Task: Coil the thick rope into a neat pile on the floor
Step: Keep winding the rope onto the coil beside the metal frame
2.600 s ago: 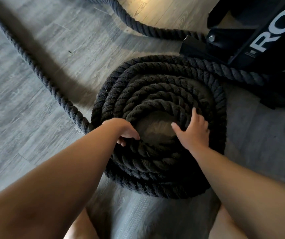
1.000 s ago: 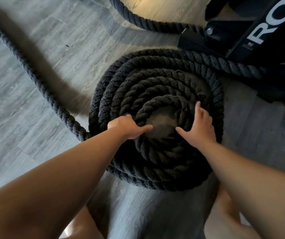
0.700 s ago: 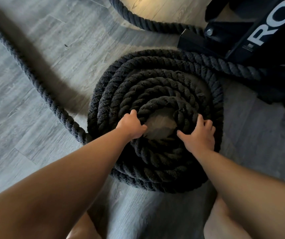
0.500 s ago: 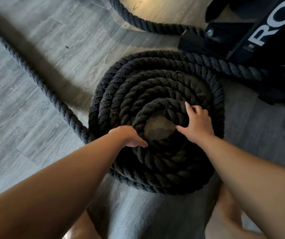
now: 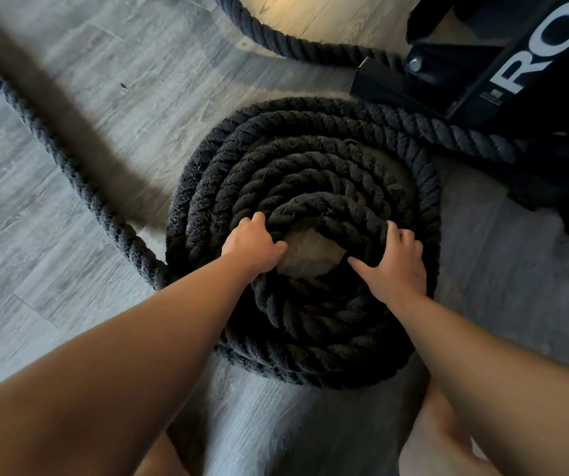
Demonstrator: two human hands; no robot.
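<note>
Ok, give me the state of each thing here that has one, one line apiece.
rope coil: wound in stacked rings, hollow centre left open.
rope tail: uncoiled, stretched away from the coil's left edge.
left hand: grips the innermost ring, thumb at the centre hole.
right hand: fingers spread, pressing on the innermost ring.
black frame: standing beside the coil, rope running along its foot.

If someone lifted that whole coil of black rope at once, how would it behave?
Probably heavy: the rope coil is thick-stranded and stacked several turns deep. Likely floppy; its turns lie loose, so they'd sag and spill. Its rough twist, under the left hand and right hand, shouldn't slip.
</note>
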